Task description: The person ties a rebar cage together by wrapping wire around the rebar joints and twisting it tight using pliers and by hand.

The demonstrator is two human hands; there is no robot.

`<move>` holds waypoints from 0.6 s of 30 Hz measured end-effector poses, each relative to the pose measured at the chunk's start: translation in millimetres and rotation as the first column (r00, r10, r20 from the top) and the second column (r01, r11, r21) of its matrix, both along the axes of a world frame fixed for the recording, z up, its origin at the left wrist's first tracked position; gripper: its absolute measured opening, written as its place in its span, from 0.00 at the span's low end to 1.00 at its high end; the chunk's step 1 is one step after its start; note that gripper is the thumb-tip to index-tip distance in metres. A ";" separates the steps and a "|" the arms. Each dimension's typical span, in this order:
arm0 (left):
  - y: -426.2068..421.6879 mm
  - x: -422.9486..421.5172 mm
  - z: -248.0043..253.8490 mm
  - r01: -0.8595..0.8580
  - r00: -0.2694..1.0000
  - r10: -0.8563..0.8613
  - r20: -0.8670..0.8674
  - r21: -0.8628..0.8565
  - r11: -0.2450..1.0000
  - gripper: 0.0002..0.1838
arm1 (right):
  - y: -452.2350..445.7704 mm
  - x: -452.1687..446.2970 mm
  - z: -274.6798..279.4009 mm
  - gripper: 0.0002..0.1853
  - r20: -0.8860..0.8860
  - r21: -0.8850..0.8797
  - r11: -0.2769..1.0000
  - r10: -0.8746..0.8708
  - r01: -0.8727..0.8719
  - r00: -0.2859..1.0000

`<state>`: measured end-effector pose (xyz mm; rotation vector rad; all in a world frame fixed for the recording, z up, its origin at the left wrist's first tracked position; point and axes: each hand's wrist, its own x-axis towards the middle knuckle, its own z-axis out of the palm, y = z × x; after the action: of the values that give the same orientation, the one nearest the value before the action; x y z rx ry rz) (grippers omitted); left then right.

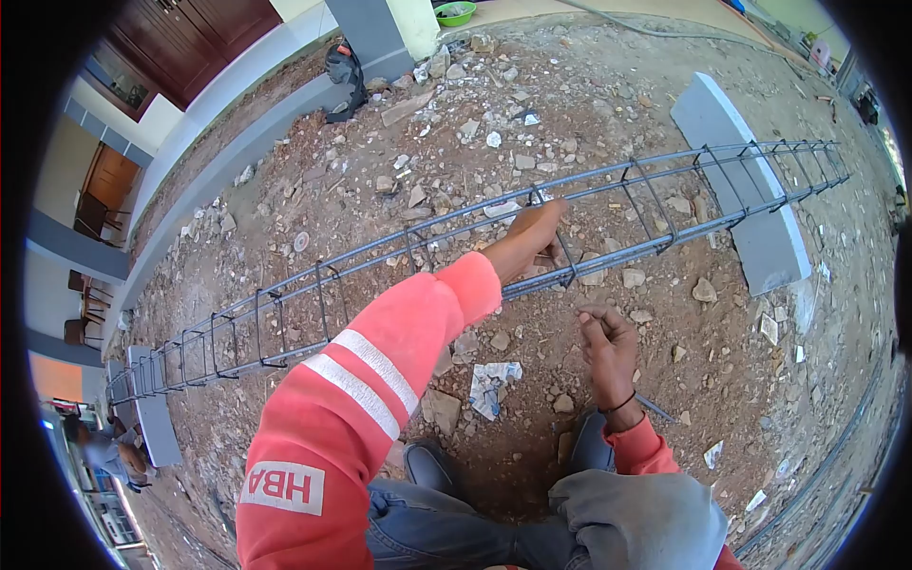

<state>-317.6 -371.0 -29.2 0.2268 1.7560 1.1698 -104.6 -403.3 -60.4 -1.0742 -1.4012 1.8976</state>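
Note:
A long rebar cage [655,249], made of lengthwise bars with square stirrups, runs across the view above the rubble. My left hand [528,236] reaches over its middle, fingers closed around a stirrup between the upper and lower bars; part of the grip is hidden by the hand itself. On the near side, apart from the cage, my right hand [611,353] is held with thumb and fingers pinched together. Whatever is in that pinch is too small to make out. A thin grey rod [655,409] shows beside the right wrist; whether it touches the hand is unclear.
Grey slabs prop the cage, one at the right [727,171] and another at the far left [157,429]. Stones and a paper scrap [494,388] litter the dirt. A black bag [344,81] sits by a pillar. Another person [109,454] is at lower left.

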 end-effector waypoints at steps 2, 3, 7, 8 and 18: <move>-4.3 -3.9 3.1 0.078 0.995 -0.079 0.062 0.013 0.997 0.22 | 4.4 -3.0 -3.5 0.05 0.039 0.066 0.998 0.002 -0.004 0.999; -6.3 -4.5 -0.4 0.090 0.994 -0.089 0.068 0.000 0.996 0.22 | 2.3 -2.3 -2.0 0.05 0.044 0.052 0.999 -0.009 0.007 0.999; -7.1 -15.3 1.8 0.192 0.970 -0.197 0.143 0.048 0.980 0.33 | 6.6 -15.9 4.7 0.06 -0.004 0.101 0.995 -0.023 0.023 1.000; -13.8 -14.7 14.4 0.252 0.962 -0.252 0.102 0.018 0.968 0.38 | 8.1 -19.2 4.4 0.06 -0.051 0.092 0.994 -0.047 0.051 0.998; -76.4 -40.7 30.4 0.592 0.789 -0.612 0.059 0.192 0.783 0.24 | 9.1 -41.7 17.1 0.06 -0.144 -0.140 0.989 -0.065 0.045 0.987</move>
<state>-358.3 -447.4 1.2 0.7503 1.3245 0.8229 -146.3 -394.2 -43.3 -1.0009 -1.1626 2.0120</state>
